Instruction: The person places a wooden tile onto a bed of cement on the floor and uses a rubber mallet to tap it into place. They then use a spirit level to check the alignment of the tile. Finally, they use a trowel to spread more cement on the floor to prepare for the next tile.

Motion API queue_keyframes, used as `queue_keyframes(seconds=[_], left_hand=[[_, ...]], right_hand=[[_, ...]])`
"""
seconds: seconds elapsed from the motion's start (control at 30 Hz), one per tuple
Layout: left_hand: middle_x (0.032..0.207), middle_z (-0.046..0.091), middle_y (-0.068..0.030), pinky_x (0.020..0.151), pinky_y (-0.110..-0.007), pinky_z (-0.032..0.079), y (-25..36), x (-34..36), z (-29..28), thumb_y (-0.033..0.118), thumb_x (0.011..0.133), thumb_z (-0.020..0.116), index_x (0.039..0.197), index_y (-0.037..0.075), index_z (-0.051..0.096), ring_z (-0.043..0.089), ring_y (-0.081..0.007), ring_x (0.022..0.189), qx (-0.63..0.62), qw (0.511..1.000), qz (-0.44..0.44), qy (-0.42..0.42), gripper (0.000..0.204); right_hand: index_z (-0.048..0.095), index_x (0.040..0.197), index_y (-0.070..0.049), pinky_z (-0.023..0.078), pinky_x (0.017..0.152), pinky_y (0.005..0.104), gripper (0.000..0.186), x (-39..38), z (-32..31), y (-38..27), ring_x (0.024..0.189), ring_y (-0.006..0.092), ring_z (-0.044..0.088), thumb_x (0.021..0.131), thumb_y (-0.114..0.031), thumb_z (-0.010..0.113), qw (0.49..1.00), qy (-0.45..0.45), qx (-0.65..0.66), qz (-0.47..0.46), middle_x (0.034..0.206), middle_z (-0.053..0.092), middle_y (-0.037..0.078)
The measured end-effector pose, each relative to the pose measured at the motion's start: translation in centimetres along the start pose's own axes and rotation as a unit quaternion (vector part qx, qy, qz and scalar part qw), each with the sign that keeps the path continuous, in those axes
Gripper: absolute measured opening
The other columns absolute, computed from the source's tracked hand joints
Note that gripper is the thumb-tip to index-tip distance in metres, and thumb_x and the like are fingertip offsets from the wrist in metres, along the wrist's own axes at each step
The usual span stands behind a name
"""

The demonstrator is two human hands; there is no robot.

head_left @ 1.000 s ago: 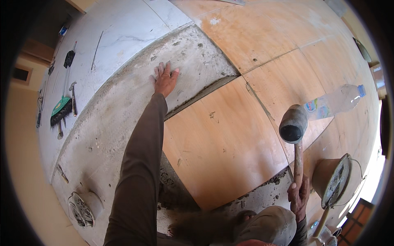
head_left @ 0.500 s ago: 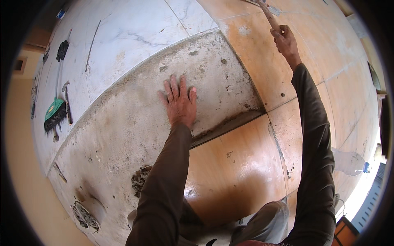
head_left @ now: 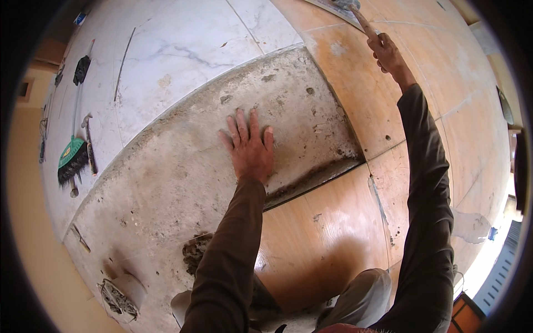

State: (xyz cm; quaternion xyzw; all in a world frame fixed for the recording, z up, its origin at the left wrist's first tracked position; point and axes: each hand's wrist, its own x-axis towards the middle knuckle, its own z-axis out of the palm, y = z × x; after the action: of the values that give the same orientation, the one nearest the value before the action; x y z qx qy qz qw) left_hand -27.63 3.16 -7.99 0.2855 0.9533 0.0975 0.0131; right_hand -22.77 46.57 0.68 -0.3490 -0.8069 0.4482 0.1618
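Observation:
My left hand [head_left: 252,152] lies palm down with its fingers spread on a bare, rough cement patch [head_left: 183,161] between the tiles. At the upper right, my right hand [head_left: 390,55] is closed round the wooden handle of a tool [head_left: 363,22]. Its greyish head reaches the top edge of the picture, so its exact kind does not show. Beside that head lies a flat, pale piece with a thin straight edge [head_left: 338,12]. Wood-patterned orange tiles [head_left: 322,222] border the cement on the near and right sides; white marbled tiles [head_left: 177,55] lie beyond it.
On the left are a green broom [head_left: 72,158], a hammer [head_left: 89,144] and a thin dark rod [head_left: 125,64]. A bucket with mortar [head_left: 119,299] stands at the lower left. A mortar heap [head_left: 194,252] sits by my left forearm. A clear plastic bottle [head_left: 472,225] lies at the right.
The tool in my right hand has swung slightly left, and more of its head and the pale flat piece shows. My left hand stays on the cement; the whole view has shifted slightly.

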Motion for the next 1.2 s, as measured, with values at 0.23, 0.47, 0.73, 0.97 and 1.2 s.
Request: queue_keyframes(seconds=[0.23,0.47,0.73,0.97,1.2], left_hand=[[0.174,0.015,-0.0122,0.129,-0.057,-0.003,0.5,0.2,-0.8,0.053,0.110,0.033,0.165,0.017,0.027,0.006,-0.0364,0.161,-0.026,0.999,-0.014,-0.012,0.066],[0.174,0.016,-0.0127,0.129,-0.055,-0.003,0.0,-0.3,-1.0,0.053,0.110,0.032,0.165,0.017,0.026,0.007,-0.0360,0.161,-0.026,0.999,-0.017,-0.010,0.066],[0.173,0.017,-0.0141,0.129,-0.057,-0.001,-0.3,0.5,1.4,0.055,0.110,0.032,0.165,0.017,0.028,0.008,-0.0367,0.161,-0.010,1.000,0.011,0.010,0.067],[0.173,0.020,-0.0139,0.128,-0.059,0.002,-1.0,0.4,1.9,0.063,0.108,0.029,0.164,0.021,0.030,0.009,-0.0364,0.161,-0.031,0.997,0.034,0.057,0.070],[0.172,0.022,-0.0143,0.128,-0.059,0.000,-1.2,0.5,2.1,0.067,0.106,0.028,0.165,0.022,0.031,0.010,-0.0373,0.161,-0.042,0.996,0.052,0.051,0.074]], right_hand=[[0.059,0.120,-0.005,0.033,0.042,0.0258,0.042,-21.0,-6.2,3.9,0.048,0.0054,0.043,0.103,-0.043,0.065,0.991,0.118,-0.049,0.047,0.069,0.053,-0.001],[0.058,0.102,0.004,0.048,0.062,0.0375,0.052,-17.4,-5.5,7.4,0.065,0.0208,0.059,0.093,-0.043,0.076,0.974,0.173,-0.091,0.117,0.071,0.058,0.009],[0.060,0.109,0.005,0.052,0.073,0.0417,0.052,-4.9,0.6,8.0,0.081,0.0272,0.064,0.088,-0.038,0.081,0.949,0.149,-0.181,-0.209,0.085,0.062,0.015],[0.054,0.112,0.001,0.052,0.082,0.0546,0.046,-7.0,4.0,5.0,0.097,0.0480,0.064,0.080,-0.023,0.077,0.910,0.172,-0.282,-0.252,0.098,0.066,0.029],[0.064,0.100,0.003,0.050,0.077,0.0479,0.037,-19.5,-3.3,0.9,0.090,0.0432,0.066,0.083,-0.025,0.079,0.966,0.094,-0.202,-0.135,0.093,0.069,0.024]])
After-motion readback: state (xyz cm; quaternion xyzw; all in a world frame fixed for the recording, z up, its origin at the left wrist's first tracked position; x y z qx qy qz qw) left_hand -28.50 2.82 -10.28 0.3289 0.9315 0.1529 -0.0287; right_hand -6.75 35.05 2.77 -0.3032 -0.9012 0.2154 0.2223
